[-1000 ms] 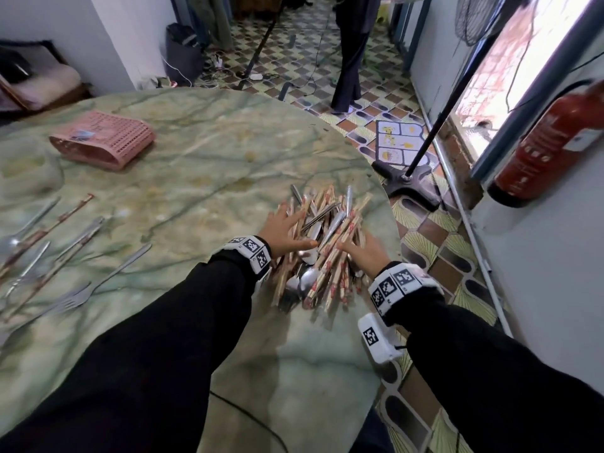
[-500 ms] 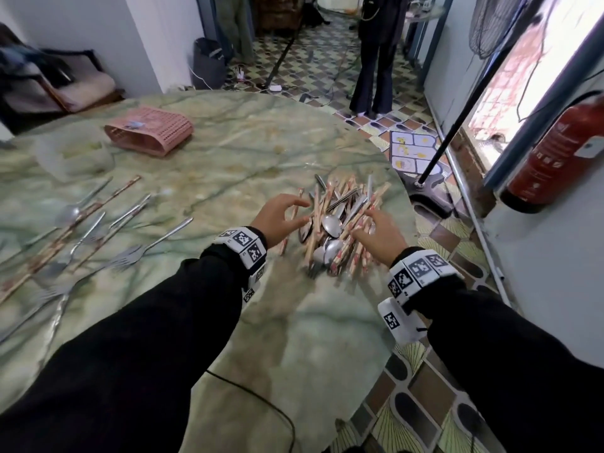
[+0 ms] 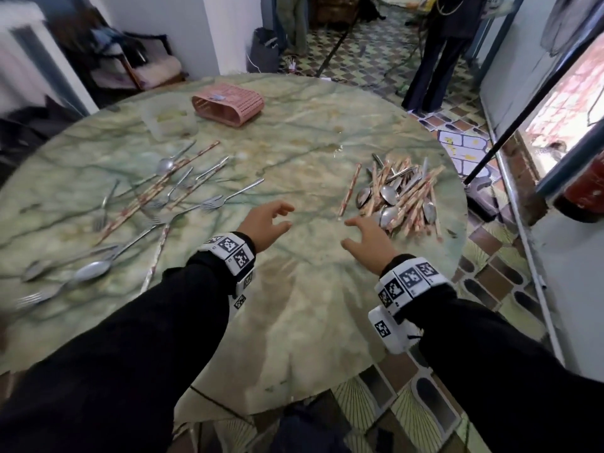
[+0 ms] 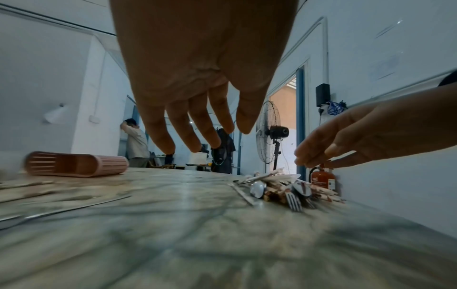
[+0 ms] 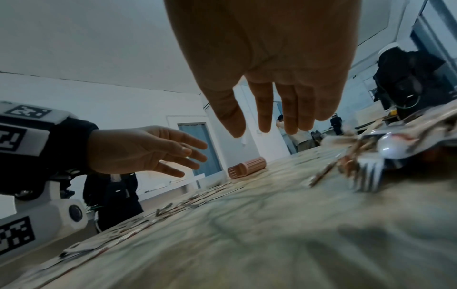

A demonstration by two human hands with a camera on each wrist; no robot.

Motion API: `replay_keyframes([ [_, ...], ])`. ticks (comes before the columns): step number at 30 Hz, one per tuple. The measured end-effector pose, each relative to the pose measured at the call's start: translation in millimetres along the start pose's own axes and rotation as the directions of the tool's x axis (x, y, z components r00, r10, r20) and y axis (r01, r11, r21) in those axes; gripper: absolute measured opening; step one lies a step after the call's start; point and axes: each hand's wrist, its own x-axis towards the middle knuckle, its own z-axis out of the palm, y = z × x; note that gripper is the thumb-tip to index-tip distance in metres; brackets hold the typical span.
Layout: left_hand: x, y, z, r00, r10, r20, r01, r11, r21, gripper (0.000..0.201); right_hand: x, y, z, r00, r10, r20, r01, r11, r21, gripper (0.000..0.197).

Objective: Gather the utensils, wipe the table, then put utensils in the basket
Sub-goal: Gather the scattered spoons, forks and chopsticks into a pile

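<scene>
Steel-and-wood utensil pile (image 3: 397, 199) beside right hand (image 3: 367, 237)

The round, green-veined marble worktop (image 3: 294, 165) carries a heap of spoons, forks and chopsticks (image 3: 397, 199) near its right edge, loose scattered cutlery (image 3: 157, 204) on its left half, and a pink basket (image 3: 228, 103) lying on its side at the far edge beside a clear container (image 3: 171, 120).

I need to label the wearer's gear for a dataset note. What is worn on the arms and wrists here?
Both arms wear long black sleeves. Each wrist carries a white band with black-and-white square code markers: left hand, right hand. A white camera block, also tagged, hangs under each wrist; the left one shows a round dark lens. The hands are bare.
</scene>
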Motion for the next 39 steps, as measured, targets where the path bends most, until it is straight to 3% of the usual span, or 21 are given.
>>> replay_keyframes([
  [11,-44.9,-118.4,-102.4,0.985,-0.173,-0.013,0.173,0.977,0.126,0.031,27.8,-115.6,100.7,0.973,-0.104,0.207,0.122,0.990,-0.075,0.045],
  [19,-40.8,-207.1,-167.3,0.968,-0.250,-0.003,0.246,0.951,0.187,0.034,92.6,-188.6,173.3,0.977,-0.024,0.210,0.058,0.986,-0.158,0.050],
  [24,-23.0,-229.2,-177.4,0.926,-0.378,-0.002,0.371,0.907,0.198,0.038,124.8,-195.8,197.4,0.987,0.130,0.099,-0.107,0.972,-0.211,0.048],
  [27,-8.8,-233.4,-174.4,0.905,-0.426,0.016,0.413,0.884,0.219,0.041,142.3,-194.5,204.5,0.986,0.146,0.078,-0.117,0.947,-0.298,0.044],
  [31,6.7,-238.3,-169.1,0.868,-0.496,0.025,0.475,0.844,0.249,0.046,164.6,-189.0,202.0,0.999,0.044,0.013,-0.035,0.915,-0.401,0.036],
  [36,19.2,-242.5,-164.0,0.849,-0.528,0.035,0.513,0.838,0.184,0.049,189.9,-183.8,190.2,0.986,0.019,0.163,0.071,0.845,-0.530,0.034],
  [39,25.1,-244.7,-160.5,0.843,-0.538,0.024,0.526,0.832,0.177,0.049,198.3,-186.0,186.9,0.982,0.016,0.190,0.103,0.792,-0.601,0.028],
])
